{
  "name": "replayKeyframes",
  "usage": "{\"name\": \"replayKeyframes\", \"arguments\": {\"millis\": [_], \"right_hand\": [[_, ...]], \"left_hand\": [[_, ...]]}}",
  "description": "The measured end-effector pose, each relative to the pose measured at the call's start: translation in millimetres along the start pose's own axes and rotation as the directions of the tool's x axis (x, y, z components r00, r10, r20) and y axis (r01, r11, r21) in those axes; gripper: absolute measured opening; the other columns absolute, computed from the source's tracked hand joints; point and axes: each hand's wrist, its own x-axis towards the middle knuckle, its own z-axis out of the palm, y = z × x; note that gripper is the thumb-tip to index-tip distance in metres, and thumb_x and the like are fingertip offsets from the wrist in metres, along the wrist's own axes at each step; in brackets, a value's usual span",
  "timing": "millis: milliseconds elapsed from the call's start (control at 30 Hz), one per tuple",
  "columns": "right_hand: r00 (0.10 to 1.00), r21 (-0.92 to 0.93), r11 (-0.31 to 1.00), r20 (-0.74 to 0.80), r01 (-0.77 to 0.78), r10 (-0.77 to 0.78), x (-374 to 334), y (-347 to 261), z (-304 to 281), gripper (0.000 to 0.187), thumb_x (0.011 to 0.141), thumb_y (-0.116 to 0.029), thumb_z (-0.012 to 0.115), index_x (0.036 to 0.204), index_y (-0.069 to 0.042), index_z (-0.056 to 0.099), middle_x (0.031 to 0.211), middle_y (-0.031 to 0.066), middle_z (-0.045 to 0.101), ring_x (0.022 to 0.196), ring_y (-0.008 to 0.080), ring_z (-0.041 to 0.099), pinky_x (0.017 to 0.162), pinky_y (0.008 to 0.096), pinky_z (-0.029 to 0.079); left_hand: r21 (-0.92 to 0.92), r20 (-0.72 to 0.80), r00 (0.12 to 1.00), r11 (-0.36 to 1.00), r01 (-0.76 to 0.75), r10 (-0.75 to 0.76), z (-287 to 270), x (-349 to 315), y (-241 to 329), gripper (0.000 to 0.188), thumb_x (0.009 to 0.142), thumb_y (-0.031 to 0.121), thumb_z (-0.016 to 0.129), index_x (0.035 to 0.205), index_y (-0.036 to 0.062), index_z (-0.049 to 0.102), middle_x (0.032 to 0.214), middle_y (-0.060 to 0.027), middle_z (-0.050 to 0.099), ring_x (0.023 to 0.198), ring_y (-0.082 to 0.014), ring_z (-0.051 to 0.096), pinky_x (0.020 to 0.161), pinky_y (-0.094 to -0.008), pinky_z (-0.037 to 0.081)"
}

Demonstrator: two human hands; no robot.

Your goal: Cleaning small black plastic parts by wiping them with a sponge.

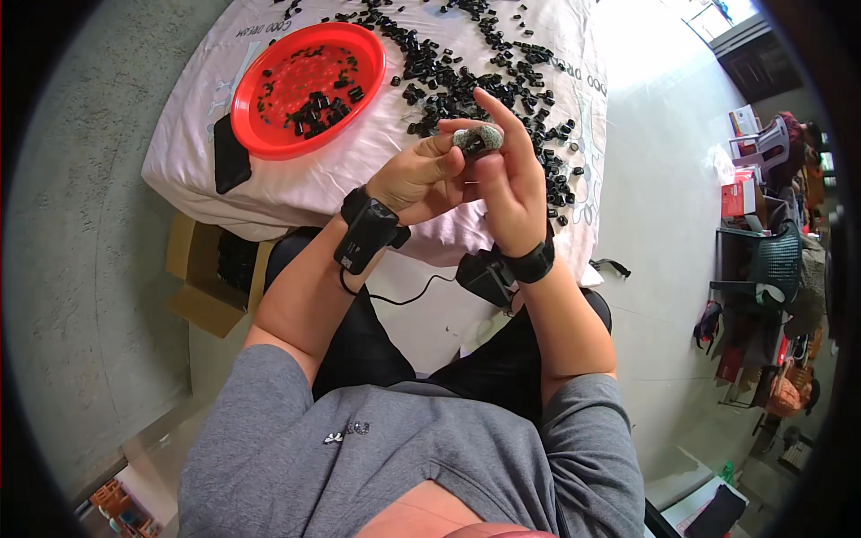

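My left hand (419, 180) is closed, pinching a small grey speckled, rough-looking piece (489, 137) with a dark middle between thumb and fingers. From the other side my right hand (516, 193) closes on the same piece, its thumb below it and one finger stretched out past it. What the dark middle is, I cannot make out. Beyond my hands, many small black cylindrical pieces (433, 65) lie spread over the light pink printed cloth (193, 143). A round red basin (253, 141) to the left holds more black pieces.
A black phone-like slab (231, 157) lies beside the basin. Below the cloth's left edge stands an open cardboard box (202, 300) with dark contents. A black cable (404, 299) runs between the devices strapped to my wrists. Chairs (771, 255) and assorted belongings line the right side.
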Motion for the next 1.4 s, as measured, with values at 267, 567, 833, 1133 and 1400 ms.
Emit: {"name": "replayKeyframes", "arguments": {"millis": [267,567,833,1133,1400], "right_hand": [[1.000,-0.120,0.993,0.027,0.012,-0.009,2.4,-8.8,-4.1,0.041,0.101,-0.010,0.041,0.139,0.004,0.045,0.125,0.0185,0.062,0.105,0.0225,0.066,0.085,0.0311,0.054],[0.963,-0.600,0.754,0.146,0.267,-0.225,10.7,-7.0,-27.5,0.038,0.074,0.005,0.064,0.108,-0.008,0.072,0.119,0.0157,0.065,0.099,0.0310,0.066,0.083,0.0362,0.054],[0.981,-0.357,0.924,0.175,0.138,-0.079,6.6,3.9,-22.7,0.067,0.083,-0.007,0.070,0.144,-0.002,0.041,0.126,0.0164,0.062,0.099,0.0184,0.064,0.085,0.0299,0.052],[1.000,-0.370,0.929,0.023,-0.002,0.011,6.5,11.3,-17.3,0.031,0.084,-0.010,0.073,0.113,-0.002,0.065,0.086,0.0096,0.067,0.073,0.0136,0.066,0.069,0.0263,0.052],[1.000,-0.461,0.887,0.001,-0.023,0.027,8.5,24.1,-34.4,0.047,0.090,-0.011,0.069,0.134,-0.005,0.053,0.103,0.0112,0.071,0.093,0.0170,0.069,0.079,0.0303,0.055]], "left_hand": [[0.153,-0.077,0.997,0.988,0.035,-0.023,2.7,0.1,2.9,0.054,0.090,0.042,0.066,0.133,0.0124,0.054,0.126,-0.0028,0.060,0.120,-0.0195,0.055,0.104,-0.0439,0.044],[0.157,-0.055,0.996,0.984,0.084,-0.076,-6.2,1.4,8.1,0.046,0.092,0.035,0.065,0.128,0.0065,0.056,0.118,-0.0070,0.064,0.113,-0.0192,0.059,0.103,-0.0410,0.045],[0.425,-0.282,0.957,0.903,0.060,0.070,8.6,2.2,9.5,0.022,0.094,0.013,0.064,0.111,-0.0014,0.066,0.111,-0.0133,0.069,0.104,-0.0206,0.066,0.094,-0.0329,0.052],[0.491,-0.238,0.960,0.871,-0.011,0.146,6.8,2.2,0.6,0.016,0.095,0.010,0.062,0.105,-0.0014,0.068,0.110,-0.0159,0.068,0.104,-0.0229,0.066,0.096,-0.0340,0.051],[0.031,-0.447,0.888,0.994,-0.102,0.105,-3.1,16.3,6.1,0.044,0.097,0.047,0.053,0.110,0.0055,0.062,0.097,-0.0045,0.067,0.088,-0.0133,0.063,0.082,-0.0312,0.052]]}}
